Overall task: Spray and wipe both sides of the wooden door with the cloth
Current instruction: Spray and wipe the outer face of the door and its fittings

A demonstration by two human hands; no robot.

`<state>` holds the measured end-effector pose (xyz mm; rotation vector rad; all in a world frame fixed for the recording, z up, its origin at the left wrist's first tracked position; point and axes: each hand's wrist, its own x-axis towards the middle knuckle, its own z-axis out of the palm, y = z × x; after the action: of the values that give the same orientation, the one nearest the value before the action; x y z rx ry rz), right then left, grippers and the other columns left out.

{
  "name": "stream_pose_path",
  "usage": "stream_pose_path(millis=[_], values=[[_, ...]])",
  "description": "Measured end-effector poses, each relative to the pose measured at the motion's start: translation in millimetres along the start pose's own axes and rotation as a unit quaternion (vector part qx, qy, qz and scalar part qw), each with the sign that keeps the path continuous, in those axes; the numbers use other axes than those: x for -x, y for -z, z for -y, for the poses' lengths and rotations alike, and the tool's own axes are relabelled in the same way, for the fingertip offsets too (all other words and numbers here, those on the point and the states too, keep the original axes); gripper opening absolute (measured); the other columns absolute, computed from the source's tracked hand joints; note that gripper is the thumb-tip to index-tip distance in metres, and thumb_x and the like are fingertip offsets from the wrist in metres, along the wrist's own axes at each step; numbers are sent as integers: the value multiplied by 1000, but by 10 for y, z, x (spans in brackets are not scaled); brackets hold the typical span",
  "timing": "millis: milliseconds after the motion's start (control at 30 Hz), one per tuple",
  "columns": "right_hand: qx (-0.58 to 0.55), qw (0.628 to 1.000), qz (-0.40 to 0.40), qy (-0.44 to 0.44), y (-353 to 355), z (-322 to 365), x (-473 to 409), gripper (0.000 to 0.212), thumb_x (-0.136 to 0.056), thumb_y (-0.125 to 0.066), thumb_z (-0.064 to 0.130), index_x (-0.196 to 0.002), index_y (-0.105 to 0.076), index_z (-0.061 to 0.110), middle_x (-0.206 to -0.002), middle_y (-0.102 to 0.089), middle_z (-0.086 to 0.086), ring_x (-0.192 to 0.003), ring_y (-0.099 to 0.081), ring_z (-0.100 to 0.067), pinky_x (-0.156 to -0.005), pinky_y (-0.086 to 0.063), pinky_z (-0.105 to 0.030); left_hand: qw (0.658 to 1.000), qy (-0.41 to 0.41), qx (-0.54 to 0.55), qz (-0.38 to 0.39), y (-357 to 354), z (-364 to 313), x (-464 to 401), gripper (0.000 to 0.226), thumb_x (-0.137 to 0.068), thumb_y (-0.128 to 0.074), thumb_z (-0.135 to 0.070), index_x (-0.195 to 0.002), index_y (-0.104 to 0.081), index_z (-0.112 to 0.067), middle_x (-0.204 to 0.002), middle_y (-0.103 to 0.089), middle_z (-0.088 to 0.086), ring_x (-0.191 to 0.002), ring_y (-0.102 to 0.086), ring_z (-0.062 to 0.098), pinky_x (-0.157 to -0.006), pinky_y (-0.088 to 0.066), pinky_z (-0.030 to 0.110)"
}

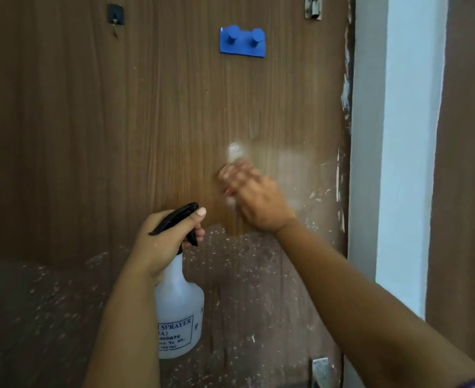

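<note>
Wooden door fills most of the view, brown laminate grain, lower part speckled with pale flecks and scuffs, right edge chipped and showing white patches. White door frame just right of the door edge, brown surface beyond it at far right. Wet, shiny smear on the door just above the right hand

Spray bottle, translucent white body with black trigger head, printed label reading SPRAYER, hangs upright in front of the lower door. Left hand grips the bottle at the neck, fingers curled round under the trigger head, thumb up along the black top, nozzle pointing toward the door. Bottle body sits below the hand, not touching the door as far as I can tell

Right hand is on the door mid-height, right of and above the bottle, motion-blurred. It presses a white cloth flat against the wood; only small bits of cloth show at the fingertips and under the palm edge, the rest hidden under the hand. Fingers look bent over the cloth, blur makes exact grip unclear

Blue double peg hook stuck on the door upper centre. Small black hook upper left. Metal hinge at top right door edge, another metal fitting at the bottom
</note>
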<state>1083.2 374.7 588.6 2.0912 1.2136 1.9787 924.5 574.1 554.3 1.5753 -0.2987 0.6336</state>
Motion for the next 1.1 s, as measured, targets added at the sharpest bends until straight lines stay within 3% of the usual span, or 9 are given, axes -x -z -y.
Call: stream_pose_path(millis=[100,167,367,500,600,833,900,1000,1100], values=[[5,952,-109,-286,251,-759,-7,43,-98,-47,21,-139,-54,9,-141,-55,-10,-131,-45,-34,-109,-36,-45,1000,-9,-9,12,-247,-4,20,34,-81,-74,-38,-84,-75,-4,-83,-75,16,-86,-73,30,-90,-58,46],[6,918,-143,-371,359,-1058,76,44,-100,-44,25,-140,-53,7,-141,-55,-11,-126,-46,-36,-109,-36,-45,1000,-7,-16,18,-345,20,42,36,-79,-74,-42,-82,-75,-6,-83,-75,14,-87,-73,31,-91,-57,47],[-42,890,-122,-438,205,-144,1081,49,-103,-43,24,-150,-39,13,-155,-39,-5,-140,-29,-29,-116,-27,-47,999,3,-35,26,-607,151,197,36,-83,-73,-39,-84,-74,-3,-80,-74,13,-80,-72,25,-84,-59,40],[-40,969,-23,-242,99,68,1650,50,-99,-43,27,-146,-46,11,-152,-42,-7,-137,-35,-31,-106,-39,-53,999,3,-36,23,-738,180,298,33,-86,-72,-35,-87,-72,-2,-80,-74,15,-74,-71,17,-70,-51,18],[-23,993,6,-119,257,-464,1312,51,-100,-44,27,-147,-43,8,-154,-40,-11,-144,-29,-32,-111,-33,-50,999,11,-36,29,-843,202,311,30,-89,-71,-30,-85,-72,-1,-79,-73,12,-75,-70,17,-74,-53,21],[-46,892,-136,-429,354,-837,261,49,-101,-45,23,-147,-44,9,-151,-44,-11,-137,-33,-35,-113,-29,-50,999,31,-34,13,-1018,288,300,27,-87,-74,-33,-84,-75,-6,-80,-75,11,-79,-72,20,-85,-52,32],[-27,947,-86,-310,256,-464,455,50,-97,-52,17,-146,-44,9,-150,-44,-13,-137,-35,-35,-107,-37,-53,998,30,-45,15,-1041,301,285,25,-87,-74,-35,-83,-76,-10,-80,-75,10,-81,-72,24,-88,-53,36],[-25,998,52,35,115,-229,890,54,-96,-55,24,-147,-44,11,-151,-45,-9,-136,-42,-31,-102,-43,-50,999,21,-41,13,-1044,289,263,23,-88,-75,-29,-82,-75,-7,-79,-75,11,-79,-72,23,-84,-53,34],[-51,996,57,49,215,-600,774,44,-99,-49,27,-140,-52,12,-142,-54,-7,-130,-47,-28,-109,-39,-46,999,15,-42,9,-966,250,263,23,-88,-73,-27,-85,-74,-5,-78,-74,9,-78,-71,19,-79,-49,25]])
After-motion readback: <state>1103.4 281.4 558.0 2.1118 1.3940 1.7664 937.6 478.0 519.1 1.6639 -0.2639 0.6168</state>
